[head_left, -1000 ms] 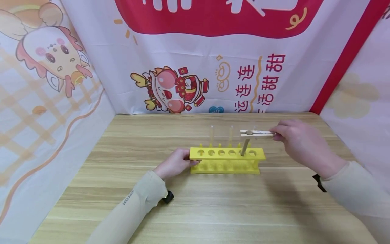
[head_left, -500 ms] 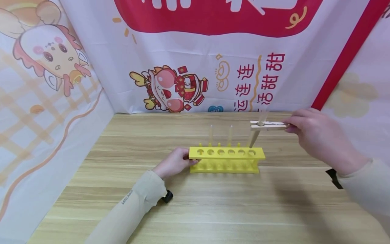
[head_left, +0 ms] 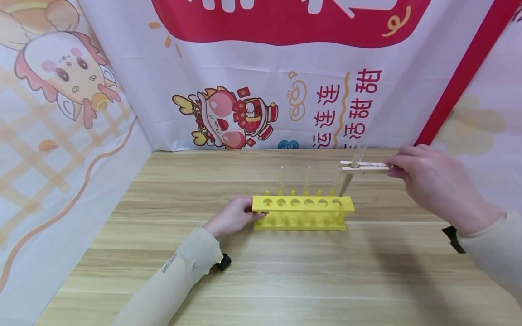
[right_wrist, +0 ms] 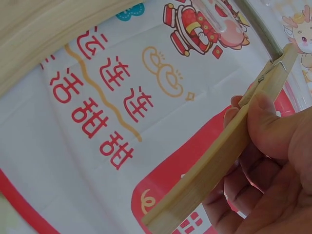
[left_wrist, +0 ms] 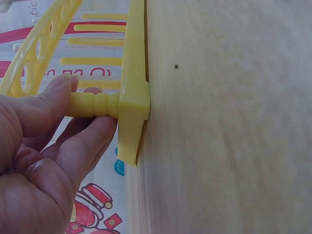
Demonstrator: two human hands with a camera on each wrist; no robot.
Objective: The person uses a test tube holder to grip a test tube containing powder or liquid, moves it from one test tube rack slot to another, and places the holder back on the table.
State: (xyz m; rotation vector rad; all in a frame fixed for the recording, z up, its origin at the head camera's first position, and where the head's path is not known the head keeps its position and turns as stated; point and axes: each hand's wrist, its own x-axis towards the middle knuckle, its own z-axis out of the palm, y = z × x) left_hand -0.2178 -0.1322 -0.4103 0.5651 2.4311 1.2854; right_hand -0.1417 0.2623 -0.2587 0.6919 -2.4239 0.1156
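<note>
The yellow rack (head_left: 302,203) stands on the wooden table (head_left: 261,276). Its top plate has six holes in one row; a row of pegs runs along its rear. Three clear tubes (head_left: 307,181) stand upright over alternate rear pegs.

A further tube (head_left: 346,183) is held tilted above the right end of the rack, its lower end at the plate's rear edge. Its lower part appears grey-brown, its upper part clear; whether the end enters a hole cannot be determined.

The right hand (head_left: 434,185), to the right of the rack, pinches the wooden clamp (head_left: 369,168); the clamp jaws close around the tube. The left hand (head_left: 233,217), at the rack's left end, grips the end post (left_wrist: 92,105) between thumb and fingers.

The cloth (head_left: 244,59) behind the rack carries red characters, including 连连 and 甜甜, beside a cartoon dragon. The left sleeve (head_left: 175,276), left of the rack, bears small lettering, partly legible as "Lets". Near the rack's right end, the clamp tip lies close to the rightmost upright tube.
</note>
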